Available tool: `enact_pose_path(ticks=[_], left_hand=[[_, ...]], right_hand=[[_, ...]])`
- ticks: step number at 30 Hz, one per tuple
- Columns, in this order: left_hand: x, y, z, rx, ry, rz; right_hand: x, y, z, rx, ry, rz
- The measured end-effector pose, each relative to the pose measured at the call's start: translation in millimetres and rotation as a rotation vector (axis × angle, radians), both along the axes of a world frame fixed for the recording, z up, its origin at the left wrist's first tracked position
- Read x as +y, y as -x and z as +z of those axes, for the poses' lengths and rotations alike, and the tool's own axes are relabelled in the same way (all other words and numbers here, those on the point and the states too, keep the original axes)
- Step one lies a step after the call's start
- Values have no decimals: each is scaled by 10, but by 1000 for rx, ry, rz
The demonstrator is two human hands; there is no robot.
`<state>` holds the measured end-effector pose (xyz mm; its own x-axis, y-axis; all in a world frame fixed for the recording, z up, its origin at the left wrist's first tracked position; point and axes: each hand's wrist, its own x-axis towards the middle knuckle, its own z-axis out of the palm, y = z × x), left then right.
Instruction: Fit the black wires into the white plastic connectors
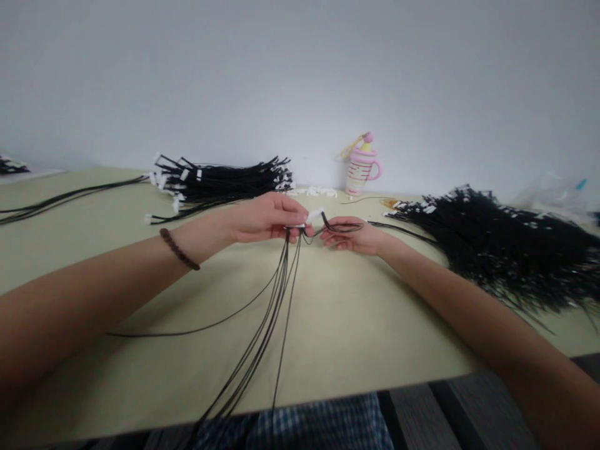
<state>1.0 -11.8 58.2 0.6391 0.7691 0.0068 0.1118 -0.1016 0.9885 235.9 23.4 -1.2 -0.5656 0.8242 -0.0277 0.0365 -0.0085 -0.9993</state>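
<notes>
Near the middle of the view, my left hand [269,219] pinches a small white connector piece [315,215] between thumb and fingers. Several thin black wires [272,319] hang from under its fingertips, down over the front table edge. Just to the right, my right hand [347,234] has its fingers curled around a loop of black wire [344,226], close to the white piece. What its fingertips grip on the far side is too small to make out. A brown bracelet [178,249] is on my left wrist.
A bundle of black cables with white ends [229,180] lies at the back left, and a larger black pile [506,244] at the right. Small white parts [321,192] lie beside a pink striped cup [360,169] by the wall. More cables [70,195] stretch left across the table [365,337].
</notes>
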Motion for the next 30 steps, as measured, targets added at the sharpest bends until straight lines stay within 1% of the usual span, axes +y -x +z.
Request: enact_pose_path(ticks=[3,5,6,7,9,10,11,12,14,16,18,20,23,26,28,30], left_hand=[[16,-45,-137,174,-81,-115],[64,-65,-256,242,-138,-131],[93,-70,-311,266,-153,-116],[120,-71,-358,279,-156,-86],[164,-67,-427,286,-155,-1],[179,-64,-448,284,-155,45],[188,-61,-461,278,-157,88],[193,-60,-471,269,-157,125],[195,-63,-484,235,-158,194],[194,-73,-501,189,-176,255],[199,-83,-527,164,-205,301],[210,-89,-556,160,-219,322],[227,-89,-585,177,-220,336],[230,-84,-581,183,-224,349],[227,-82,-565,163,-196,348],[226,-81,-548,135,-151,341]], right_hand=[[89,-65,-39,121,16,-150],[154,-131,-62,89,-46,-275],[183,-163,-73,41,-114,-371],[206,-191,-83,-20,-216,-479],[223,-213,-92,-140,-472,-672],[211,-199,-89,-180,-594,-726],[182,-166,-80,-199,-692,-744],[137,-111,-67,-201,-758,-730],[6,48,-35,-197,-793,-655],[-149,238,-14,-260,-748,-493],[-289,409,-20,-391,-669,-298],[-379,525,-53,-499,-660,-192],[-405,590,-131,-564,-709,-152],[-349,587,-198,-555,-701,-167],[-322,579,-203,-529,-663,-195],[-330,572,-156,-507,-544,-198]])
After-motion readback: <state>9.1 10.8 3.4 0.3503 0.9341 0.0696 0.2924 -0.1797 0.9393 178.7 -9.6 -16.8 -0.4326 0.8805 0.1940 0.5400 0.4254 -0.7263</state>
